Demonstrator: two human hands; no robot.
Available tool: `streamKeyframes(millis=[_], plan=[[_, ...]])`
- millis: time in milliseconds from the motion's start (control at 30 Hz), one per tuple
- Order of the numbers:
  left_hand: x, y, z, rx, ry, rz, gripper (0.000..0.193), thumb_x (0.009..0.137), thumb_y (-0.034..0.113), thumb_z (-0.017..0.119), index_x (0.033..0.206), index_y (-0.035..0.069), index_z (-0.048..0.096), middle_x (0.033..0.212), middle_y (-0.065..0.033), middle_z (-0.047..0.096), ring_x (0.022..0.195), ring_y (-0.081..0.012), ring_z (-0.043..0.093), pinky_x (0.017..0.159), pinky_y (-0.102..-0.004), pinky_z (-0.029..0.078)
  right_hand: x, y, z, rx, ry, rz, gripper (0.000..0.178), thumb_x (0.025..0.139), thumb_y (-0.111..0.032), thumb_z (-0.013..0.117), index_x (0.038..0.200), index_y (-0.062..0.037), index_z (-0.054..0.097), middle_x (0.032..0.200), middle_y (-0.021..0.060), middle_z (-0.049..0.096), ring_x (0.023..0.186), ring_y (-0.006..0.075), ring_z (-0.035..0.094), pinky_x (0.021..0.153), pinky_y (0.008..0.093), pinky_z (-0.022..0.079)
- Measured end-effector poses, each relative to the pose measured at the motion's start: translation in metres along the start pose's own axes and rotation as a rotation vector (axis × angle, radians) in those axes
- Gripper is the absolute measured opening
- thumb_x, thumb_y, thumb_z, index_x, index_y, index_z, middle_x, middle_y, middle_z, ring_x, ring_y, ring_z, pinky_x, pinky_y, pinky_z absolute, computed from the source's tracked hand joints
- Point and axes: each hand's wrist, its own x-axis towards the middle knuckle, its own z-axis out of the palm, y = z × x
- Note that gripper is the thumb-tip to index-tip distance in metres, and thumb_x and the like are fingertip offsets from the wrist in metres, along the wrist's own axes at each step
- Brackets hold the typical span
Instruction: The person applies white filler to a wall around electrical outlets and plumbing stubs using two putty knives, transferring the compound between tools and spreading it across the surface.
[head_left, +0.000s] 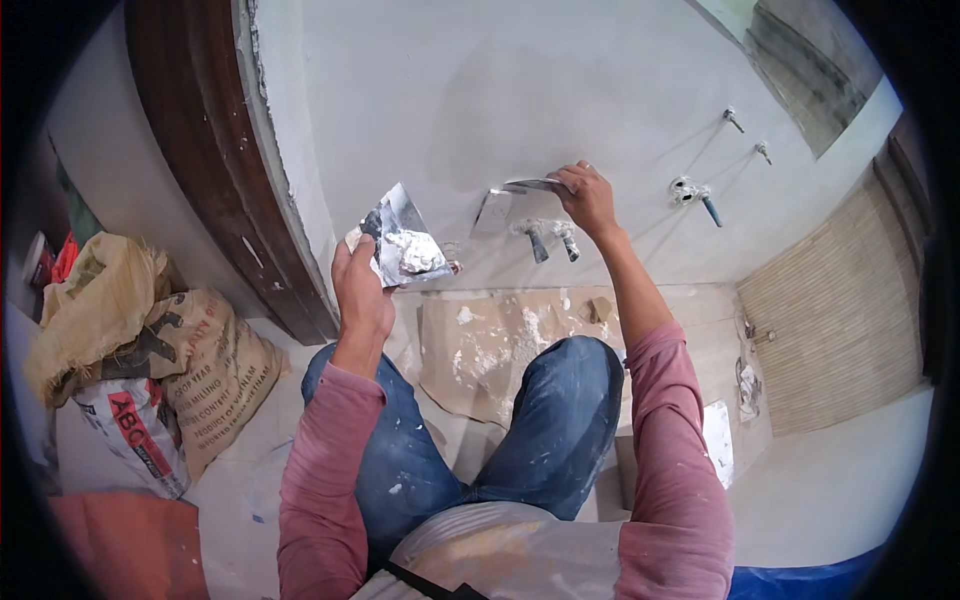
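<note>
My left hand [361,292] grips a flat metal putty knife [400,210] that carries a lump of white putty [418,253]. White smears coat the fingers and the blade's edge. Higher and to the right, my right hand [588,200] pinches a thin metal scraper [535,184], held edge-on at the pale wall [380,90]. A small square plate [493,212] shows on the wall just below the scraper's left end. Two capped pipe stubs [540,245] stick out beneath my right hand. A damp-looking darker patch spreads across the wall above both hands.
A putty-spattered cardboard sheet [450,350] lies on the floor by my knees. More pipe fittings [700,195] jut from the wall at right. A dark wooden door frame [200,150] rises at left, beside stacked sacks [215,370]. A ribbed panel [840,310] stands at right.
</note>
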Motion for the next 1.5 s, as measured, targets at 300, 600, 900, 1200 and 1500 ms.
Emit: streamKeyframes(millis=[300,600,900,1200,1500], plan=[[-0.002,0.003,0.003,-0.042,0.012,-0.008,0.024,0.105,0.019,0.050,0.126,0.009,0.058,0.108,-0.0042,0.071,0.088,-0.0180,0.073,0.065,-0.0345,0.056,0.095,0.008,-0.056,-0.129,0.271,-0.093,0.012,0.082,-0.017,0.075,0.094,-0.0159,0.076,0.092,0.0005,0.073,0.087,0.0279,0.066,0.074,0.0400,0.056],[0.003,-0.004,0.001,-0.104,-0.114,-0.066,0.024,0.105,0.013,0.050,0.126,0.006,0.058,0.117,-0.0070,0.069,0.103,-0.0203,0.071,0.087,-0.0374,0.060,0.179,0.007,-0.160,-0.146,0.307,0.009,0.018,0.088,-0.017,0.077,0.104,-0.0096,0.077,0.085,0.0098,0.075,0.076,0.0282,0.070,0.072,0.0364,0.054],[-0.018,-0.007,0.018,-0.191,-0.417,-0.227,0.022,0.105,0.013,0.051,0.124,0.002,0.056,0.114,-0.0106,0.070,0.098,-0.0195,0.072,0.085,-0.0351,0.060,0.008,-0.083,-0.064,1.740,0.146,0.787,0.039,0.105,-0.030,0.062,0.134,-0.0042,0.057,0.116,0.0036,0.069,0.101,0.0155,0.068,0.091,0.0352,0.057],[-0.046,-0.033,0.035,-0.121,-0.525,-0.307,0.026,0.106,0.011,0.049,0.128,-0.001,0.055,0.117,-0.0109,0.069,0.101,-0.0188,0.071,0.091,-0.0337,0.059,-0.065,-0.143,-0.026,2.131,-0.145,1.000,0.039,0.106,-0.035,0.059,0.134,-0.0083,0.059,0.113,0.0044,0.072,0.101,0.0175,0.071,0.093,0.0370,0.057],[-0.030,-0.013,0.025,-0.195,-0.604,-0.233,0.034,0.108,0.017,0.049,0.138,0.003,0.055,0.127,-0.0083,0.068,0.113,-0.0193,0.068,0.097,-0.0344,0.056,-0.099,-0.108,-0.104,1.209,-0.203,1.024,0.053,0.096,-0.026,0.077,0.133,0.0053,0.057,0.117,0.0097,0.070,0.098,0.0137,0.067,0.090,0.0288,0.053]])
